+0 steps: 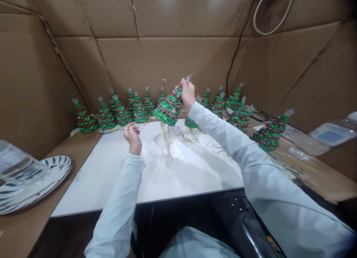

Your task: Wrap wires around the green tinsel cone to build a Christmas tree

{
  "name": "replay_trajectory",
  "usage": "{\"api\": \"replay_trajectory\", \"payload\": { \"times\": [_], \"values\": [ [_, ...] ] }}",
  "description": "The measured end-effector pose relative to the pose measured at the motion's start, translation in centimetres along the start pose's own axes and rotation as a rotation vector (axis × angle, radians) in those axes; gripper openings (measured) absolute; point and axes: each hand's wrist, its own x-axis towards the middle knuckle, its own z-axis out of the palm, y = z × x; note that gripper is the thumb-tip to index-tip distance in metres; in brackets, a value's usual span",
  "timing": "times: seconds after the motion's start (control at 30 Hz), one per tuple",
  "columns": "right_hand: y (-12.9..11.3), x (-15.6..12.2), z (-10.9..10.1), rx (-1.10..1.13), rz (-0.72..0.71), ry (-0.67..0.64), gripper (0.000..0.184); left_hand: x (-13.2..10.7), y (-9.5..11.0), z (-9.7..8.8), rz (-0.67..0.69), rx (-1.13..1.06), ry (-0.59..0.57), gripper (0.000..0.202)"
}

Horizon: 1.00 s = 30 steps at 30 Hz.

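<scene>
A small beaded Christmas tree (pixel 169 109), green with red garland, hangs tilted above the white board (pixel 111 176). My right hand (pixel 188 93) grips it near its top, just below the clear star. Loose thin wires dangle from its base. To the left of this tree, my left hand (pixel 133 136) is raised over the board with its fingers curled; whether anything small lies between them I cannot make out. Behind my left hand stand similar beaded trees (pixel 122 113) in a row. Another tree (pixel 191 122) is partly hidden by my right forearm.
More trees stand at the right, the nearest tree (pixel 270 133) leaning with long wires trailing. A patterned plate (pixel 60 172) bears a clear plastic container (pixel 22 165) at the left. A clear bottle (pixel 331 133) lies at the right. Cardboard walls (pixel 173 57) enclose the back and sides.
</scene>
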Motion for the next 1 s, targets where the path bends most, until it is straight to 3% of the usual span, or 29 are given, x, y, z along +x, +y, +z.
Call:
{"api": "replay_trajectory", "payload": {
  "times": [0.17, 0.33, 0.43, 0.73, 0.83, 1.0],
  "values": [
    [-4.7, -5.0, -0.9, 0.328, 0.390, -0.295, 0.045, -0.8, -1.2, 0.1, -0.036, 0.032, -0.001, 0.015],
    [-5.0, -9.5, -1.6, 0.450, 0.487, -0.425, 0.039, -1.0, -2.3, -0.1, -0.038, 0.055, -0.008, 0.017],
    [-3.6, -10.6, -2.1, 0.349, 0.419, -0.432, 0.037, -0.9, -2.8, -0.4, -0.022, 0.078, -0.018, 0.019],
    [-0.5, -10.4, -2.7, -0.305, 0.001, -0.515, 0.033, -0.4, -2.7, -1.3, -0.016, 0.075, 0.006, 0.020],
    [-0.5, -9.3, -2.8, -0.347, -0.072, -0.469, 0.035, -0.3, -2.6, -1.3, -0.024, 0.067, 0.014, 0.020],
    [-2.1, -5.7, -3.8, -0.240, -0.062, -0.267, 0.035, -0.3, -2.6, -1.3, -0.034, 0.069, 0.016, 0.019]
  ]
}}
